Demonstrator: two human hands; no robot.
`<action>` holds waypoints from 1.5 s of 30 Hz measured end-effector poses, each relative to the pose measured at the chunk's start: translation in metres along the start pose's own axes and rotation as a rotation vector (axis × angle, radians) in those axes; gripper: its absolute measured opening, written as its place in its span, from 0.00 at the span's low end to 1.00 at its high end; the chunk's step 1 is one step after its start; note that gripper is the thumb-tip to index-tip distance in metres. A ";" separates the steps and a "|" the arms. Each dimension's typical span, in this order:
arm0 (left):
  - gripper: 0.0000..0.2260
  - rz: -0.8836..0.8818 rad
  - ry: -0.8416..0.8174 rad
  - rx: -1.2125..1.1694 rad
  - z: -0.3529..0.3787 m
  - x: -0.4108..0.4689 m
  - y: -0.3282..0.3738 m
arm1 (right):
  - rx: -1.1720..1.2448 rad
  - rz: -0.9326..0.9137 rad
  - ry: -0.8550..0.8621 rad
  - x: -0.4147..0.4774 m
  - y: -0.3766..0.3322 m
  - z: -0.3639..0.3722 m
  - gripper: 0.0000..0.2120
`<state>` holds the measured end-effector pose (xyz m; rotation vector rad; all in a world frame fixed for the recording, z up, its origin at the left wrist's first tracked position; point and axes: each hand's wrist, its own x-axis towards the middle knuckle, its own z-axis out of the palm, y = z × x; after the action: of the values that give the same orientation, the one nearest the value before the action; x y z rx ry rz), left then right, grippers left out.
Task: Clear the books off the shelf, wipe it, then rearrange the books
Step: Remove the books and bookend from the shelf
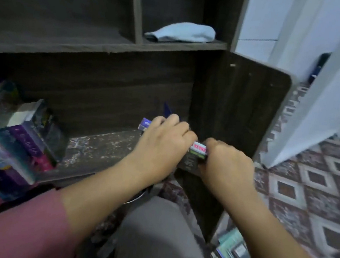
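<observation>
A dark wooden shelf has a lower board with a speckled, dusty surface. At its right end, against the side panel, my left hand and my right hand grip a small stack of books between them; one spine is white with red letters. A blue and white book shows behind my left hand. Several purple and dark books lean together at the left end of the board. A light blue cloth lies crumpled in the upper compartment.
The shelf's side panel stands right of my hands. More books lie on the patterned tile floor at the lower right. A white door stands open at the right. My knee in grey trousers is below my hands.
</observation>
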<state>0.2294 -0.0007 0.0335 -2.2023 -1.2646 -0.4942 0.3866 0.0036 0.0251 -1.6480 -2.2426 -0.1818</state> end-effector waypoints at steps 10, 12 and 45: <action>0.11 0.327 -0.496 -0.345 0.094 0.043 0.149 | 0.019 0.309 -0.636 -0.094 0.161 0.032 0.07; 0.10 0.367 -0.499 -0.389 0.117 0.045 0.185 | 0.138 0.388 -0.735 -0.101 0.185 0.053 0.04; 0.20 -0.031 -1.016 -0.269 0.177 0.032 0.164 | 0.023 0.472 -0.639 -0.117 0.199 0.178 0.24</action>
<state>0.3954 0.0637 -0.1324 -2.7707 -1.7721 0.5838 0.5692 0.0156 -0.2022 -2.4120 -2.1331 0.5603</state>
